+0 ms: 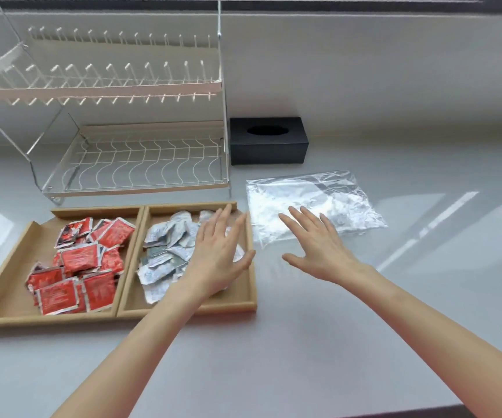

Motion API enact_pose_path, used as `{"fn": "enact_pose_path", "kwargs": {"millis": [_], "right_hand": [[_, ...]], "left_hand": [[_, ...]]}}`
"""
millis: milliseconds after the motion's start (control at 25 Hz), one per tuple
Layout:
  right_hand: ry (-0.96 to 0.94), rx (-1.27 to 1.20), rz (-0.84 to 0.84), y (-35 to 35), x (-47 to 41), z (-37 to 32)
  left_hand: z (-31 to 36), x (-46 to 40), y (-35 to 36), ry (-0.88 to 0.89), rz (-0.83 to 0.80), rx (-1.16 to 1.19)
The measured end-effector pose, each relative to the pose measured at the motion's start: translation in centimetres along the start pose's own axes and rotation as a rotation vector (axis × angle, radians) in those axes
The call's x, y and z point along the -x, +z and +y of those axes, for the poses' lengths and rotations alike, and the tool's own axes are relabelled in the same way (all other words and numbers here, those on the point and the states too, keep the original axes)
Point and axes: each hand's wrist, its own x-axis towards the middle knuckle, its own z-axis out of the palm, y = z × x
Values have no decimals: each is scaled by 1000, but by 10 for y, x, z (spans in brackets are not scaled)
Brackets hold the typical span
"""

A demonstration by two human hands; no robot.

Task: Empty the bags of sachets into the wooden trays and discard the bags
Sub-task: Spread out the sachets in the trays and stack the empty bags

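Hands spread flat: left hand (218,251) over right tray's (251,297) edge, right hand (319,245) at bag's (334,194) near edge.

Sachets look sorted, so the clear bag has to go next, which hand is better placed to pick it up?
Right. The right hand is open with its fingertips already over the clear bag; the left hand hovers over the white sachets in the right tray.

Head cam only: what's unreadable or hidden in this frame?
- White sachets in the right wooden tray: partly covered by the left hand.
- Clear plastic bags: glare and overlap hide how many there are, and whether any sachets remain.
- Red sachets in the left wooden tray: print too blurred to read.
- Right hand: contact with bags unclear.
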Motion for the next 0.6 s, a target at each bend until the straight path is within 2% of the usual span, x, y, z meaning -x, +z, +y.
{"fn": "enact_pose_path", "kwargs": {"millis": [120, 200, 360, 480, 600], "right_hand": [[32, 18, -19, -8, 4, 48], [41, 47, -37, -11, 1, 76], [53, 148, -82, -2, -13, 117], [60, 174, -88, 8, -27, 137], [62, 191, -58, 17, -39, 150]], "left_hand": [[35, -17, 18, -26, 30, 153], [53, -26, 31, -50, 31, 155], [71, -47, 56, -70, 27, -25], [71, -67, 73, -78, -65, -206], [64, -86, 87, -60, -122, -292]]}}
